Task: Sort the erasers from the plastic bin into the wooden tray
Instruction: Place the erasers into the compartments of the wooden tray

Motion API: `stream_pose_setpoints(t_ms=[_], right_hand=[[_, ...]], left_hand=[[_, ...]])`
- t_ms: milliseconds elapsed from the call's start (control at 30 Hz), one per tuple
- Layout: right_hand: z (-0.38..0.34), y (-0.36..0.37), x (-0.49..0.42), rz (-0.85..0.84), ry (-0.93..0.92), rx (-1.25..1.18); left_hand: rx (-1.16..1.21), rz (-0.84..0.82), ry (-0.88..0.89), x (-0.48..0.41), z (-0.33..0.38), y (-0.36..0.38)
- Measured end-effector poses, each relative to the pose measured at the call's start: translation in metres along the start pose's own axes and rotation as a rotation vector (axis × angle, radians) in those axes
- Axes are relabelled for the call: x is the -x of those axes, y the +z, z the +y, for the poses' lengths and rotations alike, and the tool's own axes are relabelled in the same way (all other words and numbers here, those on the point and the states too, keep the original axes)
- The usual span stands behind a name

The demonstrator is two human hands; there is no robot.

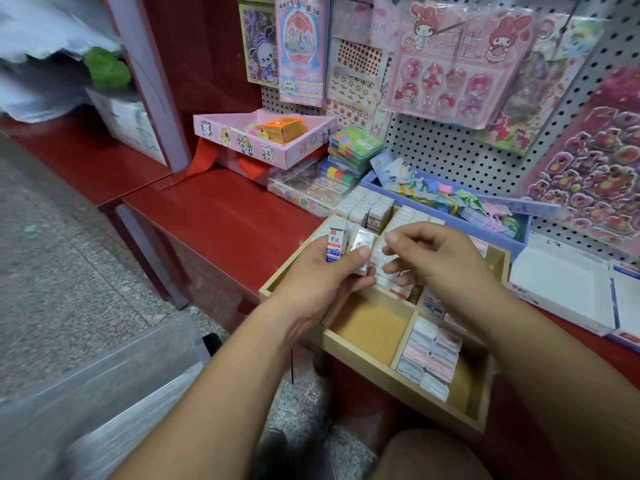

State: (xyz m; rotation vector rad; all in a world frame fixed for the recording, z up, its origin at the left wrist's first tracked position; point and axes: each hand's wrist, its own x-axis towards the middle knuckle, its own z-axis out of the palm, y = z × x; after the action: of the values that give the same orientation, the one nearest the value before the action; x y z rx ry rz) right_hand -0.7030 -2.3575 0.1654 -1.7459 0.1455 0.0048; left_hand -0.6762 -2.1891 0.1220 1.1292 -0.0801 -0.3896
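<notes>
The wooden tray (360, 367) with dividers sits on the red shelf's front edge. Its far compartments hold rows of white boxed erasers (367, 202), and a near right compartment holds pastel wrapped erasers (431, 360). My left hand (322, 271) hovers over the tray's left side and grips a few erasers (337, 244), one white with blue print, another in clear wrap. Over the tray's middle, my right hand (433, 258) has its fingers curled toward the left hand's erasers; I cannot tell whether they hold anything. The clear plastic bin (97, 386) is blurred at lower left.
A pink cardboard box (256, 147) with an orange item stands at the back. Stacked colourful packs (353, 147) and a blue box of paper tags (450, 199) sit behind the tray. White boxes (568, 289) lie at right. Sticker sheets hang on the pegboard (450, 147).
</notes>
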Motion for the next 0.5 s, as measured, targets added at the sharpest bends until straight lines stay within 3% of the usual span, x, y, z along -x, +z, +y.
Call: stream_pose_setpoints(t_ms=[200,500], right_hand=[[-0.002,0.015,-0.018,-0.110,0.096,-0.021],[0.005,0.021,-0.026,-0.070,0.073,-0.065]], left_hand=[[-0.088,-0.089,0.025,0.002,-0.002,-0.007],[-0.025,-0.015,-0.058,0.005,0.007,-0.017]])
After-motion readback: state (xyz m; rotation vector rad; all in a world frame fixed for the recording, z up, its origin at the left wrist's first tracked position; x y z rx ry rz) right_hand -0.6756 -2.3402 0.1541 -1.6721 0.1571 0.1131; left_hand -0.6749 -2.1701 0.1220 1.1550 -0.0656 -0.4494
